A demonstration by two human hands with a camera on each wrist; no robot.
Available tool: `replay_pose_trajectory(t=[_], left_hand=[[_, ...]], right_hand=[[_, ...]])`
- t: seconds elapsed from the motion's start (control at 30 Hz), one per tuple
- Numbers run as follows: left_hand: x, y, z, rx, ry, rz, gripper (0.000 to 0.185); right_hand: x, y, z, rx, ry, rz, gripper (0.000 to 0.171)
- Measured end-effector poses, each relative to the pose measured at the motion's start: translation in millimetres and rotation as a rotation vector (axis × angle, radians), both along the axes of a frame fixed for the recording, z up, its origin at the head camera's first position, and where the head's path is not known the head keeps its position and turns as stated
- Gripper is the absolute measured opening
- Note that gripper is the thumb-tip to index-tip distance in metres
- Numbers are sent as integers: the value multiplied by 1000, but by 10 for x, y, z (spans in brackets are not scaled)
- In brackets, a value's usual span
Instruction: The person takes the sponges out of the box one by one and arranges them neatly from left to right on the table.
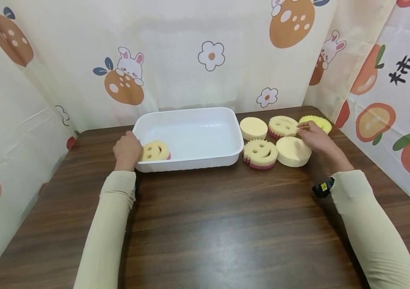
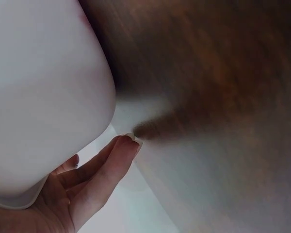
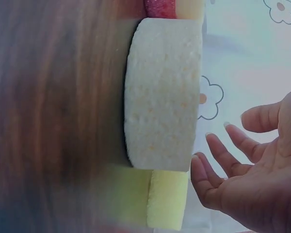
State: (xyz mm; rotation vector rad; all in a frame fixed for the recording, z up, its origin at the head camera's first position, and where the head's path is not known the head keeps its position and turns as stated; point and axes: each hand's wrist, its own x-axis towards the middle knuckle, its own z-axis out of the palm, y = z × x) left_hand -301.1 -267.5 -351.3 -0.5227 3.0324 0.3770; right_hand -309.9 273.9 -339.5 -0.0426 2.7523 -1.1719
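A white plastic tray (image 1: 205,162) stands at the back of the table, and my left hand (image 1: 128,150) grips its left rim. In the left wrist view, the fingers (image 2: 104,182) lie along the tray's outer wall; the thumb is hidden. Inside, near that hand, lies a smiley sponge (image 1: 156,150) with a pink underside. Over the sponges on the right, my right hand (image 1: 317,138) hovers, fingers loosely bent and holding nothing. Closest to it are a plain cream round sponge (image 1: 293,151), a yellow smiley sponge (image 1: 322,123) and a smiley sponge with a red underside (image 1: 282,125).
Beside the tray's right wall sit another plain round sponge (image 1: 253,127) and a smiley sponge with a scalloped edge (image 1: 260,154). The dark wooden table (image 1: 223,224) is bordered by printed curtains (image 1: 190,52) at the back and sides.
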Motion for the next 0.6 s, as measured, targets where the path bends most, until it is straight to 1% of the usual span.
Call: replay_pose_trajectory(t=[0.27,0.47,0.6], left_hand=[[12,4,3,6,6,4,46],[17,12,-4,7,10,4,45],[16,9,-6,5,12,3,45]], right_hand=[[-34,-103,44,-13,53,-14,58],[-50,-188,82,-35,50,-8,63],[-63,-252,110,-49,54,5,62]])
